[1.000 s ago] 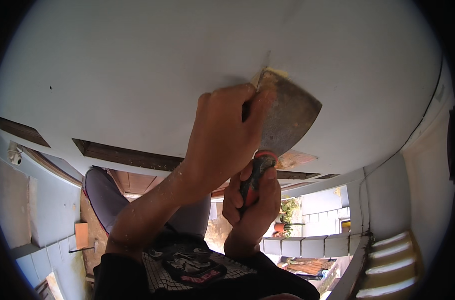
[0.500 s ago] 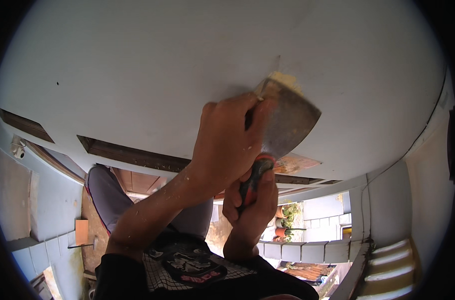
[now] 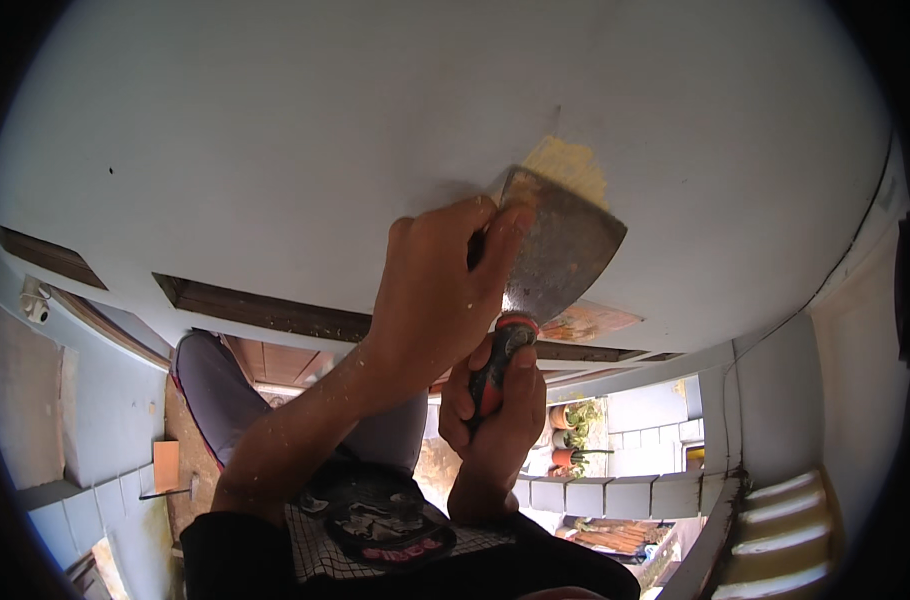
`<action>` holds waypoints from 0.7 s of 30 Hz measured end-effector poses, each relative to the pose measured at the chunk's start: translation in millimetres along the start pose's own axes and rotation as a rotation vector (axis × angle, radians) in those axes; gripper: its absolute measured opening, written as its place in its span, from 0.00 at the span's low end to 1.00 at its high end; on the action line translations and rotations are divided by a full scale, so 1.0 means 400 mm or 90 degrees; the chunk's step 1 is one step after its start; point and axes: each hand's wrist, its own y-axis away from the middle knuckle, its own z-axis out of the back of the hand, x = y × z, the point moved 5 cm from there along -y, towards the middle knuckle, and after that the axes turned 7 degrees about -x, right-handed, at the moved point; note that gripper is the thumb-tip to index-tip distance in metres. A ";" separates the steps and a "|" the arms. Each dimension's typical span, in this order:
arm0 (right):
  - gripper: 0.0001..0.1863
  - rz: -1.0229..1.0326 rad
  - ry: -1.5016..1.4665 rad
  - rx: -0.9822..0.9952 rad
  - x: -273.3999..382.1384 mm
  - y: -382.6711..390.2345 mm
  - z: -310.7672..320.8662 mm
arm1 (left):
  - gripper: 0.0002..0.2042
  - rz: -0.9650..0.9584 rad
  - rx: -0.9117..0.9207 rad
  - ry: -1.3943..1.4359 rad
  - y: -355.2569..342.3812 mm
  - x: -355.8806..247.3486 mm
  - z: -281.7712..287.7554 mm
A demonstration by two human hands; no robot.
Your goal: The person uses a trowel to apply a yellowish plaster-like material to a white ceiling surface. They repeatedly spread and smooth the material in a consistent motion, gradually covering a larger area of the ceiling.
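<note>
Small plant pots stand in a row well below and to the right of the work: a tan pot at the top, a reddish-orange pot at the bottom, with green leafy plants at them; the soil inside is too small to make out. Lower down, beyond a pale block ledge, lies a heap of brown, stick-like pieces, and whether anything encloses it I cannot tell. The right grip is clamped on the black-and-red handle of a broad scraper, its fingers wrapped round and the thumb laid along it. The left grip is at the left side of the blade, fingers curled and thumb over the metal near its upper left corner; the fingertips are hidden, so I cannot tell whether they clamp the blade or something thin beside it. The scraper is tilted, blade upward, in front of a pale panel, with its upper edge at a patch of yellowish paste. An orange-brown patch shows below the blade, near a dark recessed slot.
</note>
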 end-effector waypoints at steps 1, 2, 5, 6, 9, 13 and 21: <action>0.30 0.002 -0.008 0.014 0.001 -0.005 -0.005 | 0.19 0.011 -0.006 -0.016 0.008 0.015 0.002; 0.30 0.003 -0.017 0.027 0.011 -0.008 -0.014 | 0.19 -0.058 -0.013 -0.051 -0.008 0.001 0.013; 0.29 -0.018 -0.031 0.014 0.011 0.009 -0.016 | 0.19 0.072 0.024 0.013 -0.007 0.004 0.019; 0.29 -0.002 -0.032 0.006 -0.015 0.001 -0.017 | 0.19 -0.009 -0.033 -0.034 -0.001 -0.001 0.017; 0.29 -0.015 -0.010 -0.010 -0.024 0.006 -0.006 | 0.20 0.026 -0.011 -0.040 0.024 0.034 0.011; 0.29 0.019 -0.034 0.014 -0.028 0.001 0.001 | 0.19 0.048 -0.013 -0.002 0.017 0.021 0.014; 0.31 0.067 0.035 -0.037 -0.038 -0.029 0.002 | 0.19 -0.003 -0.041 -0.019 -0.010 -0.008 0.015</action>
